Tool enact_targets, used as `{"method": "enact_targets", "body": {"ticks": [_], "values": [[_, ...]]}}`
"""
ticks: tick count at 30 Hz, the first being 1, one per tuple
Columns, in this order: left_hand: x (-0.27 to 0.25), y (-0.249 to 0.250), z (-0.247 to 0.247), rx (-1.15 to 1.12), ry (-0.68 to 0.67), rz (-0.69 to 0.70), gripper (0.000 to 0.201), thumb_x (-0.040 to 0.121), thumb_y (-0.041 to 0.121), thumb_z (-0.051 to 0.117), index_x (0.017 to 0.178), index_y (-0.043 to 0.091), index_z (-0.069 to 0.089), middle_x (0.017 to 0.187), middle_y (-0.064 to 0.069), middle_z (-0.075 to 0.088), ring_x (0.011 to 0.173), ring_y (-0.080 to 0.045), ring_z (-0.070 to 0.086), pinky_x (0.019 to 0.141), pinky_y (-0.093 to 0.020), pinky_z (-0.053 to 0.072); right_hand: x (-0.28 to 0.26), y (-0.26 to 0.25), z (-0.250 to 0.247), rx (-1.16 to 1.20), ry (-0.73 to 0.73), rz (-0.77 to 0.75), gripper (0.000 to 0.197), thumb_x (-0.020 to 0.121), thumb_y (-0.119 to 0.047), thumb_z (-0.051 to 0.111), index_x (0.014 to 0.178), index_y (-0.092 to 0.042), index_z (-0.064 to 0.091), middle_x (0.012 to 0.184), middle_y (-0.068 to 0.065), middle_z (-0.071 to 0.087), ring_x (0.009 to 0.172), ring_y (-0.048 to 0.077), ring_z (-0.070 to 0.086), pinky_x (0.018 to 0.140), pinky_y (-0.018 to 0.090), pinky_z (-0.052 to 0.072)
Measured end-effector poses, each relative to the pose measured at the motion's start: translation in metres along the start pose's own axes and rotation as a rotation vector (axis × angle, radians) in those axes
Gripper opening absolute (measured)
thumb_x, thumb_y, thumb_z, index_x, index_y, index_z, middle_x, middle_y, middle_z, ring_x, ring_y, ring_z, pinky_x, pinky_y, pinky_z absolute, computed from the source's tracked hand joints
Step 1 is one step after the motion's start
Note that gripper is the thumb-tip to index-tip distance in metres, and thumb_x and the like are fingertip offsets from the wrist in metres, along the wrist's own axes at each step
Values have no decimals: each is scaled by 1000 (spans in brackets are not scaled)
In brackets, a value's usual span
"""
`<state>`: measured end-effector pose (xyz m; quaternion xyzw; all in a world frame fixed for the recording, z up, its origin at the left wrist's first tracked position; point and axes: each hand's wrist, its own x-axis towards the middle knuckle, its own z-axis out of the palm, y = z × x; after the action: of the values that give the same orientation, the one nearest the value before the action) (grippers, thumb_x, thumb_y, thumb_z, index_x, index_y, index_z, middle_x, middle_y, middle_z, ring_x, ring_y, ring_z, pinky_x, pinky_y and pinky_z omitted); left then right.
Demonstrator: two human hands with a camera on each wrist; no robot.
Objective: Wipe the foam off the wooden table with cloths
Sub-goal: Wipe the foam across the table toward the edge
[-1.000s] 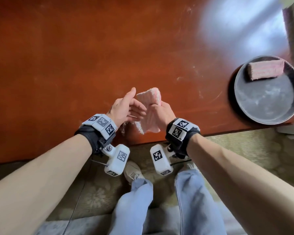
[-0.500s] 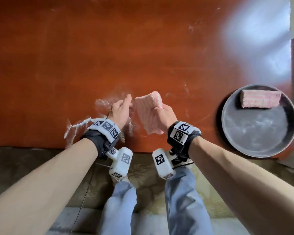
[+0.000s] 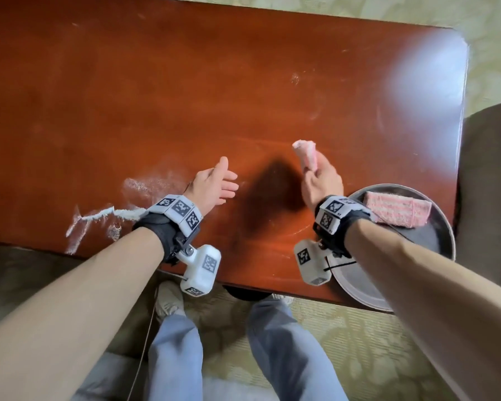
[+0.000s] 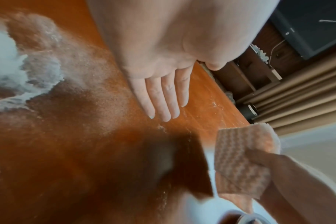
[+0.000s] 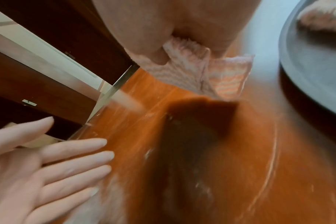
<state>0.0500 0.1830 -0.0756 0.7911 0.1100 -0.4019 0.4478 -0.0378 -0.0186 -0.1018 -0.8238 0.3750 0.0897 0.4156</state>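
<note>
My right hand (image 3: 315, 175) grips a folded pink cloth (image 3: 305, 153) (image 4: 240, 159) (image 5: 211, 72) and holds it up above the reddish wooden table (image 3: 185, 96). My left hand (image 3: 217, 183) (image 4: 163, 98) (image 5: 54, 166) hovers open over the table near its front edge, fingers straight, palm facing the cloth, holding nothing. White foam (image 3: 104, 218) (image 4: 13, 65) streaks the table left of my left wrist, with a thin smear (image 3: 145, 183) beside it. Small foam specks (image 3: 295, 79) lie farther back.
A round grey metal tray (image 3: 434, 235) (image 5: 307, 68) sits at the table's front right corner, partly over the edge, with a second folded pink cloth (image 3: 396, 208) in it. A brown seat (image 3: 489, 198) stands right of the table. My legs are below the front edge.
My hands have moved apart: the left hand let go of the cloth and opened, the right hand carried the cloth to the right. The view pulled back, showing more table.
</note>
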Motion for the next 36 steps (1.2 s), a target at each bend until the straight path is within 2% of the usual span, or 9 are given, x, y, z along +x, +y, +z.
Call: {"method": "enact_targets", "body": {"ticks": [3,8,15,18,21,25,30,33,36], "values": [[6,-8,-1,-21,34,-12,58,103,53,32,113,9,68,101,-10,74,96,-24,72,89,-39,57,26,12,-10,-55,36,-95,60,82,-1,38,138,-23,44,123,14,57,114,36,52,97,36,38],[10,-31,-15,-36,85,-33,57,103,52,32,113,10,69,102,-10,75,97,-24,72,89,-38,57,44,27,22,-413,-146,-189,58,85,-10,46,142,-13,35,140,18,34,129,41,32,107,45,26],[5,-65,-34,-109,175,-76,56,105,47,32,113,3,67,106,-16,72,91,-25,70,87,-36,54,-24,8,125,-420,-322,-380,71,82,-21,43,150,-18,24,157,14,13,144,40,6,114,50,17],[-3,-75,-45,-138,199,-70,51,106,43,35,110,5,68,101,-14,72,88,-23,70,85,-35,54,-56,-18,165,-210,-466,-394,57,87,-24,38,144,-24,36,148,10,32,138,37,24,111,50,24],[-15,-82,-64,-149,255,-16,47,106,39,37,110,4,70,99,-13,73,91,-23,71,78,-30,57,-79,-53,180,88,-549,-226,37,94,-35,37,126,-28,54,126,8,60,121,32,51,103,48,39],[-22,-82,-81,-148,263,24,48,105,42,39,112,5,68,97,-12,74,87,-23,72,78,-30,57,-75,-73,154,259,-372,-48,40,89,-21,41,125,-28,57,120,6,67,113,31,59,95,40,48],[-23,-74,-74,-139,222,40,48,104,44,41,109,6,70,98,-13,75,84,-22,72,71,-28,56,-45,-42,88,151,-86,-212,62,81,-14,39,139,-36,43,131,-3,61,122,24,54,99,28,41],[-24,-67,-65,-158,192,60,50,105,41,40,112,0,68,100,-17,73,85,-25,69,73,-29,55,-23,-11,57,-157,-112,-178,69,79,-17,38,145,-34,34,147,5,45,129,33,48,101,40,43],[-21,-66,-63,-152,158,85,49,105,41,40,111,2,69,97,-15,74,84,-25,69,71,-28,55,-20,19,49,-425,-250,-137,63,89,-7,44,148,-26,29,155,0,29,142,27,28,104,48,38]]}}
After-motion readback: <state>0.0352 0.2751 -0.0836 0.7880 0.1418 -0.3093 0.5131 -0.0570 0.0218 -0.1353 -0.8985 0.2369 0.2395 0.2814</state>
